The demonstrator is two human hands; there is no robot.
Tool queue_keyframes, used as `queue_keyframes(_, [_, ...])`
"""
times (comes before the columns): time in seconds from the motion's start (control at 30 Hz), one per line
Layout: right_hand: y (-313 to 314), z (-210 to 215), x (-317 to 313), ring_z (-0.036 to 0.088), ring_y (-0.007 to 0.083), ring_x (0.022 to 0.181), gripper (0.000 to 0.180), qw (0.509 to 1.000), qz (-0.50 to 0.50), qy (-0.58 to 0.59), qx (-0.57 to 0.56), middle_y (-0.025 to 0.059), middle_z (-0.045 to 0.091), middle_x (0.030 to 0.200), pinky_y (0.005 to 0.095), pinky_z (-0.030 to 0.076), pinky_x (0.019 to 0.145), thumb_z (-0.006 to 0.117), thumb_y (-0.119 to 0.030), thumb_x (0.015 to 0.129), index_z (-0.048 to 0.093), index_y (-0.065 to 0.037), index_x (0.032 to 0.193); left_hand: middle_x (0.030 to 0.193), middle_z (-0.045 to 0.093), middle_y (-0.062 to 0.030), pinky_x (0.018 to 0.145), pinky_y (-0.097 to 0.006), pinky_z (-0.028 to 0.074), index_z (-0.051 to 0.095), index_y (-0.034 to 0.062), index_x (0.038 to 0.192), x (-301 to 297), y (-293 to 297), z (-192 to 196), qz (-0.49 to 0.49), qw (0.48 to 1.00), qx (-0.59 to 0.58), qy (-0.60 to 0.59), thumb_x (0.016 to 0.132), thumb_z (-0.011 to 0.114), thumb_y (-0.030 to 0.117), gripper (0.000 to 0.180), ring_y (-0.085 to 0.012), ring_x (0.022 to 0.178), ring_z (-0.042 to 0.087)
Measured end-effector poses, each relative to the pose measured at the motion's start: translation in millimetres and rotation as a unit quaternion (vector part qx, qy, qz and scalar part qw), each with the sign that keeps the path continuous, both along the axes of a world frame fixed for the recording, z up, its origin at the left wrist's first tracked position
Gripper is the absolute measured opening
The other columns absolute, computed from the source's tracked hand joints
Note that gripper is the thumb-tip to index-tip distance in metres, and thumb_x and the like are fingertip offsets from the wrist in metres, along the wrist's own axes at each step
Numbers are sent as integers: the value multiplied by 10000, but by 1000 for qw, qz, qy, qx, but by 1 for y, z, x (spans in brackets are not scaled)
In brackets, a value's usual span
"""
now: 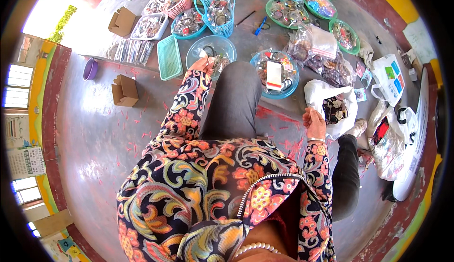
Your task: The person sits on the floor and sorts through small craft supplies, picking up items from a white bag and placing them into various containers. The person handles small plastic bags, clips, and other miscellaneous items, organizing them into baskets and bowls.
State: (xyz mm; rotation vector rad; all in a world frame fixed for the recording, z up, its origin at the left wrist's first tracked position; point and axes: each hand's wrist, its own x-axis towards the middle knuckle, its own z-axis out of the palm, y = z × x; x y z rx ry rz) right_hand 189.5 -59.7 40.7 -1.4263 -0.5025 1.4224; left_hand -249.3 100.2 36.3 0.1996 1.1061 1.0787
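My left hand (202, 66) is at the near-left rim of a clear blue basin (196, 48), its fingers bent together. Whatever they hold is too small to make out. Inside the basin lie a dark ring-shaped band (208, 50) and small packets in clear plastic (221, 63); my left knee hides part of its near side. On the right, my right hand (315, 123) is raised by the near-left edge of an open white plastic bag (314, 91). Its fingers curl inward, and their contents cannot be seen. Dark and pale small pieces (335, 109) fill the bag.
A blue basin (295, 83) of packets carries a white box (274, 75). Farther back are a green tray (169, 58), a blue handled basket (219, 13), green basins (289, 12) and a blue marker (259, 26). Cardboard boxes (125, 91) and a purple bucket (90, 68) stand left.
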Motion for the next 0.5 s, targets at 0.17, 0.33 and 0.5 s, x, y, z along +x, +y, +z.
queue_keyframes(0.17, [-6,2,3,531,84,561,247,1000,-18,-5,-13,18,575,667,200,411,483,558,-273,820,608,-39,885,867,592,-113,628,-241,522,488,-20,1032,9,25,-19,135,985,93,-45,813,595,238,355,-211,766,583])
queue_keyframes(0.33, [-15,-5,9,529,91,557,237,999,-28,-17,-33,25,577,664,203,406,484,558,-264,818,610,-38,872,1058,561,-114,825,-323,437,488,113,1141,29,13,10,-311,528,254,749,847,439,317,362,-250,984,544])
queue_keyframes(0.5, [-4,-9,3,529,103,566,228,998,13,-25,-60,28,580,675,213,402,498,555,-255,815,611,-45,883,979,576,-137,700,-318,459,515,31,957,-14,46,-63,-177,861,139,456,882,416,258,259,-251,869,558])
